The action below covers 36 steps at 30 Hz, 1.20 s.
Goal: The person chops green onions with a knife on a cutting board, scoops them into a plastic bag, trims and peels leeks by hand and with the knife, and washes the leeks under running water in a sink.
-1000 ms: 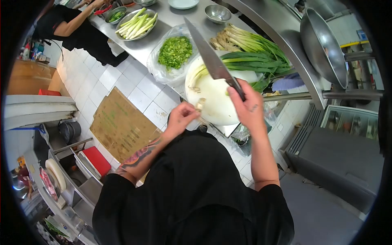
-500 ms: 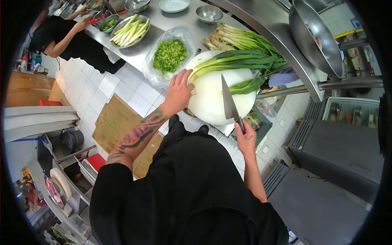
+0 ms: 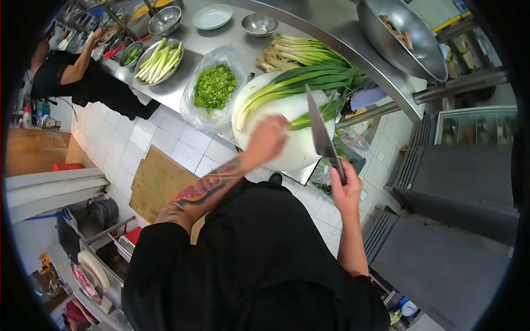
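Note:
My right hand (image 3: 346, 182) is closed around the handle of a large knife (image 3: 322, 129), its blade pointing up and away over the right part of the round white cutting board (image 3: 292, 157). Over the board's middle is my left hand (image 3: 270, 135), blurred by motion, beside the end of a green leaf stalk (image 3: 309, 118); its fingers are too smeared to read. Long green onions (image 3: 287, 85) lie across the far side of the board. Behind them rests a bunch with roots (image 3: 298, 52). To the left, a clear plastic bag holds chopped greens (image 3: 214, 88).
A metal bowl of white-green stalks (image 3: 160, 63), a pale plate (image 3: 212, 17) and a small metal bowl (image 3: 259, 23) stand on the steel counter. A shelf edge with a large metal pan (image 3: 403, 41) overhangs at right. Another person (image 3: 83, 83) stands at far left.
My left hand has moved from the board's left edge to its middle. My right hand still holds the knife, slightly farther right. The whole view has shifted, with the counter items now farther left.

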### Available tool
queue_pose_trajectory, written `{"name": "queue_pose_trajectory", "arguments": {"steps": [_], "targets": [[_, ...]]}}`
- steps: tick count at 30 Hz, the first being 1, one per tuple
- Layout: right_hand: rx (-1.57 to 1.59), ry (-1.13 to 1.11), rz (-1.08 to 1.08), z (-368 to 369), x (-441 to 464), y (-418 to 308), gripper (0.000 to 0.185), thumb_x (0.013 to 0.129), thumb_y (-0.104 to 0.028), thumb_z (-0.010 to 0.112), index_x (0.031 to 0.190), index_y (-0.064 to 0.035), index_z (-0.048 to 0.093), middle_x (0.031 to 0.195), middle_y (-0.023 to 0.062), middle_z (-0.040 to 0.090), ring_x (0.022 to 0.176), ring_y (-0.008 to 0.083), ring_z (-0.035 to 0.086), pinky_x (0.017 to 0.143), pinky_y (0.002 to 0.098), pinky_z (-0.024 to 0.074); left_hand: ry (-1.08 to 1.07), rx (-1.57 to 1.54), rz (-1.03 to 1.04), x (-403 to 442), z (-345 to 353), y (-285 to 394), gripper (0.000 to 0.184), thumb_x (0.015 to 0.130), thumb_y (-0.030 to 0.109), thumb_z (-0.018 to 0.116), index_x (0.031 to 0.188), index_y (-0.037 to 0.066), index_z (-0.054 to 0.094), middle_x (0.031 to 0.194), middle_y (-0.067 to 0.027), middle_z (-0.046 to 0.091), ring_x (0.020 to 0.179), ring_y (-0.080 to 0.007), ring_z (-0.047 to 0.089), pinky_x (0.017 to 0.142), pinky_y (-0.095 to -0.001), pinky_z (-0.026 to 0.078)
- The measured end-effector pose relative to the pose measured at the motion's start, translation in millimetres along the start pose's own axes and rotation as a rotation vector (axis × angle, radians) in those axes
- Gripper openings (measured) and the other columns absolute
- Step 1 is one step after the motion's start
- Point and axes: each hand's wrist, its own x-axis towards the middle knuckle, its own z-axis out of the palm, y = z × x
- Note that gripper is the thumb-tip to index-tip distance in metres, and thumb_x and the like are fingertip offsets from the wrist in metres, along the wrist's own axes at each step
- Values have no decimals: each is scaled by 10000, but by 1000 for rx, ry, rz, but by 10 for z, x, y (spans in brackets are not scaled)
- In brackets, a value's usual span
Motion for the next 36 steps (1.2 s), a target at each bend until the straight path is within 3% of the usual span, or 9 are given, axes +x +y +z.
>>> {"name": "queue_pose_trajectory", "arguments": {"steps": [4, 6, 11, 18, 25, 28, 31, 34, 36], "targets": [[13, -11, 60, 710, -84, 509, 294, 998, -221, 710, 1209, -19, 673, 709, 117, 675, 612, 194, 654, 598, 348, 509, 254, 274, -221, 133, -426, -615, 489, 789, 118, 791, 1248, 28, 648, 1213, -199, 631, 1145, -413, 586, 975, -501, 490], [-20, -15, 17, 854, -28, 461, 300, 1003, -231, 699, 1212, -18, 669, 709, 137, 679, 608, 251, 682, 601, 380, 520, 51, 237, -218, 44, -370, -1007, 529, 801, 100, 790, 1284, 1, 600, 1213, -229, 594, 1153, -426, 567, 1001, -495, 480], [-135, -61, -217, 1002, 571, -51, 243, 1021, -219, 648, 1180, -36, 633, 780, 211, 705, 724, 425, 704, 648, 500, 537, -32, 104, -316, -202, -459, -752, 526, 795, 108, 804, 1271, -17, 619, 1171, -234, 614, 1123, -437, 584, 982, -483, 491], [-343, -191, -300, 1380, 1133, -34, 261, 1018, -214, 663, 1199, -28, 637, 767, 202, 693, 686, 412, 686, 616, 475, 518, 23, 79, -392, -326, -466, -552, 508, 780, 102, 824, 1246, -5, 652, 1166, -208, 611, 1109, -423, 584, 964, -480, 499], [-89, -29, -367, 1150, 1130, -803, 291, 1052, -273, 585, 1166, -5, 606, 825, 236, 718, 720, 418, 708, 635, 513, 539, 58, 107, -413, -322, -453, -506, 503, 778, 113, 821, 1239, -6, 660, 1152, -206, 626, 1095, -421, 602, 956, -472, 507], [-654, -448, -147, 1448, 1312, -523, 297, 1040, -293, 585, 1104, -8, 635, 878, 235, 741, 805, 445, 728, 735, 549, 567, 55, 110, -427, -332, -416, -522, 505, 774, 109, 818, 1240, -3, 659, 1159, -204, 622, 1101, -419, 598, 959, -470, 505], [-595, -521, -28, 1494, 1530, -478, 311, 1028, -305, 588, 1088, -9, 663, 914, 241, 746, 898, 461, 726, 811, 567, 561, 26, 128, -370, -342, -440, -555, 523, 753, 104, 820, 1237, -7, 658, 1138, -218, 630, 1085, -431, 604, 958, -477, 506], [-587, -525, -23, 1352, 1483, -495, 317, 1012, -325, 621, 1120, -34, 685, 988, 233, 747, 943, 445, 717, 824, 555, 552, 17, 114, -325, -443, -511, -658, 508, 803, 101, 820, 1268, -13, 651, 1131, -173, 667, 1052, -357, 651, 896, -431, 541], [-517, -432, -130, 1198, 1247, -329, 337, 1003, -333, 647, 1203, -68, 702, 994, 204, 743, 904, 434, 712, 790, 542, 551, 119, -317, -623, -618, -582, -712, 388, 921, 125, 763, 1278, 15, 658, 1132, -109, 693, 1029, -240, 670, 851, -364, 554]]}}
